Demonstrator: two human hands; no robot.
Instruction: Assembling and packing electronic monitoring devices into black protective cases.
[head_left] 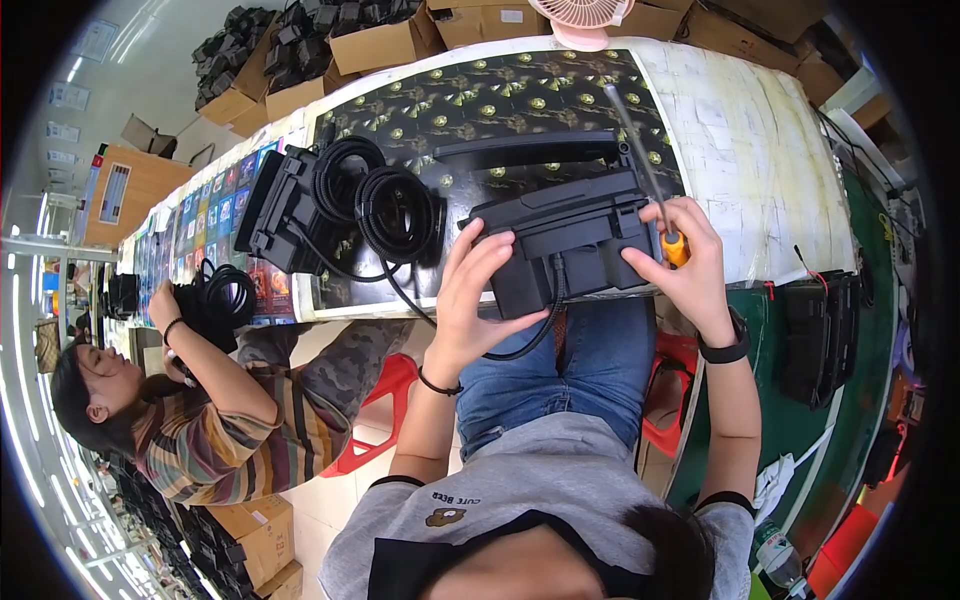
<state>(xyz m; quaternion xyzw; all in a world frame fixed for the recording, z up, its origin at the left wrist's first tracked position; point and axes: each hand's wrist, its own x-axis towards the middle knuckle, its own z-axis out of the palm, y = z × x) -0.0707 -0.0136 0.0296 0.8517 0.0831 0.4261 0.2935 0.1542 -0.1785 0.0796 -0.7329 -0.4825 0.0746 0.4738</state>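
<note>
A black plastic case [565,225] with a raised, open lid [530,150] rests at the table's near edge in front of me. My left hand [470,285] grips its left end, thumb below and fingers on top. At the right end, my right hand [690,255] has its thumb and fingertips against the case. A screwdriver with a yellow-orange handle [676,250] is tucked in that same hand, its long shaft [635,140] pointing away from me. From the case's front a black cable [558,290] curves down and left toward a coiled black cable [395,215].
Left of the coil stands another black case [285,210]. Beyond it a person in a striped shirt [220,425] handles black cable [228,295]. A pink fan [583,20] and cardboard boxes [385,45] line the far side. More black cases [820,340] sit at right.
</note>
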